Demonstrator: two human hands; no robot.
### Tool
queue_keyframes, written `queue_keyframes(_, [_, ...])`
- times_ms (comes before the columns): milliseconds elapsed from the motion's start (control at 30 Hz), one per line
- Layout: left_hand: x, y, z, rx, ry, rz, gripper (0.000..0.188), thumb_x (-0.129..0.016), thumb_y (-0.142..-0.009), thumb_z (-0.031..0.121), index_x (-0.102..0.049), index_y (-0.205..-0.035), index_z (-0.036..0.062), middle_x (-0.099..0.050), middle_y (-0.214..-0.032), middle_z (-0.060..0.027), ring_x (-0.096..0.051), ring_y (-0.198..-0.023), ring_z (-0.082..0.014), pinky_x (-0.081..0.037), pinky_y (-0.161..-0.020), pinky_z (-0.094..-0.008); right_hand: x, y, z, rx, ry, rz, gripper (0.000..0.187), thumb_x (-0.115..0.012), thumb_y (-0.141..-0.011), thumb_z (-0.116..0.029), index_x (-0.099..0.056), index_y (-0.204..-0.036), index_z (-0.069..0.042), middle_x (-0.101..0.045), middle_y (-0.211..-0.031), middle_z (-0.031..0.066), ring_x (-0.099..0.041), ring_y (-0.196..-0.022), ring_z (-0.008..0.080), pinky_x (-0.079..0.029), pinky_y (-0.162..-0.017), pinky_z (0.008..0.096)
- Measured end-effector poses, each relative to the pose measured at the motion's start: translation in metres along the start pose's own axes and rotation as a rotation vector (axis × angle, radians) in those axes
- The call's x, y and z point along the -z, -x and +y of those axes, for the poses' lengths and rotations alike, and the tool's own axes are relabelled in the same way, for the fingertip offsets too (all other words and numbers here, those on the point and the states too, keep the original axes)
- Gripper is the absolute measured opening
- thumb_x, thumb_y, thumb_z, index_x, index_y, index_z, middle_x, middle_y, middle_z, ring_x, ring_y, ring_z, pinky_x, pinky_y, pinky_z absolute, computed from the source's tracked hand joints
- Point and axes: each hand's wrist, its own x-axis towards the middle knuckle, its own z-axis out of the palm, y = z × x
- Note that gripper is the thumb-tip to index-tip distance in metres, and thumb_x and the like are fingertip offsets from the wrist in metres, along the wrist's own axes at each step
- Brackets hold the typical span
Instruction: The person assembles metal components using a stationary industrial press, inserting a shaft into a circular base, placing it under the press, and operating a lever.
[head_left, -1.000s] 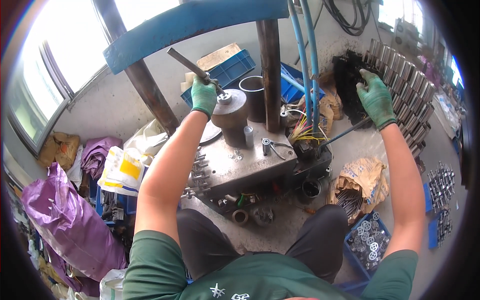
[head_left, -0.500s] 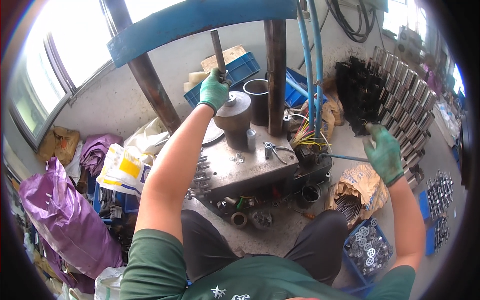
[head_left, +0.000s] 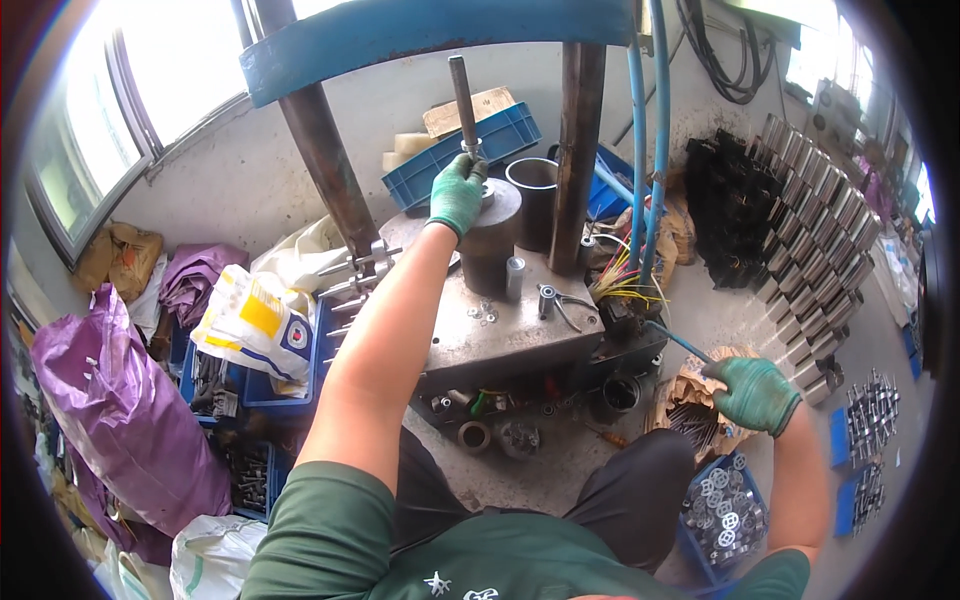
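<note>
My left hand (head_left: 458, 192), in a green glove, pinches the lower end of an upright metal shaft (head_left: 463, 100). A small collar (head_left: 472, 150) sits around the shaft at my fingertips. Just below is a thick round metal block (head_left: 490, 235) on the press table (head_left: 455, 345). At the right, my gloved right hand (head_left: 755, 392) is closed around the end of a thin lever with a blue sleeve (head_left: 682, 343). That lever slopes down from the machine toward my hand. A small metal sleeve (head_left: 515, 279) stands beside the block, near pliers (head_left: 572, 312) and several washers (head_left: 483, 312).
A blue crossbeam (head_left: 440, 50) spans two steel posts overhead. Stacked metal tubes (head_left: 815, 240) stand at the right. A torn paper sack of rods (head_left: 690, 420) and a blue bin of round parts (head_left: 725, 510) lie below my right hand. Purple sacks (head_left: 130, 420) are at the left.
My right hand has come down and closed on the lever, which now slopes lower. My left hand still holds the shaft over the block. The whole view has shifted slightly.
</note>
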Motion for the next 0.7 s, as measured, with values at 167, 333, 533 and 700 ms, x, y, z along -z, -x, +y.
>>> queue_keyframes(167, [-0.01,0.003,0.003,-0.055,-0.124,0.014,0.022,-0.068,-0.106,0.025,-0.071,-0.114,0.0048,-0.075,-0.094,-0.0162,-0.069,-0.076,-0.0249,-0.055,-0.076,-0.038,-0.033,0.026,0.0,-0.028,-0.022,-0.08,0.042,-0.061,-0.084,-0.025,-0.076,-0.119,-0.007,-0.076,-0.102,0.0233,-0.073,-0.095,0.0431,-0.058,-0.089,0.0509])
queue_keyframes(333, [-0.003,-0.004,-0.011,-0.095,-0.095,0.048,0.021,-0.068,-0.105,0.025,-0.073,-0.114,0.0063,-0.074,-0.095,-0.0193,-0.068,-0.078,-0.0321,-0.054,-0.078,-0.0412,-0.064,0.042,-0.015,-0.135,-0.099,-0.061,0.035,-0.064,-0.085,-0.024,-0.079,-0.111,-0.006,-0.076,-0.104,0.0214,-0.073,-0.098,0.0413,-0.058,-0.092,0.0498])
queue_keyframes(533, [-0.005,0.005,0.005,-0.068,-0.122,0.02,0.023,-0.068,-0.105,0.025,-0.073,-0.114,0.0048,-0.074,-0.09,-0.0165,-0.068,-0.073,-0.0262,-0.055,-0.073,-0.039,-0.067,0.048,-0.024,-0.16,-0.172,0.087,0.028,-0.062,-0.085,-0.023,-0.079,-0.097,-0.004,-0.075,-0.096,0.0213,-0.073,-0.092,0.0405,-0.058,-0.088,0.0488])
queue_keyframes(700, [0.0,0.006,0.011,-0.04,-0.147,0.015,0.023,-0.068,-0.105,0.025,-0.073,-0.116,0.0047,-0.076,-0.094,-0.0173,-0.072,-0.078,-0.0282,-0.057,-0.077,-0.0393,-0.073,0.046,-0.023,-0.18,-0.151,0.115,0.023,-0.066,-0.088,-0.026,-0.076,-0.087,-0.005,-0.074,-0.091,0.0209,-0.072,-0.088,0.0414,-0.057,-0.081,0.0518])
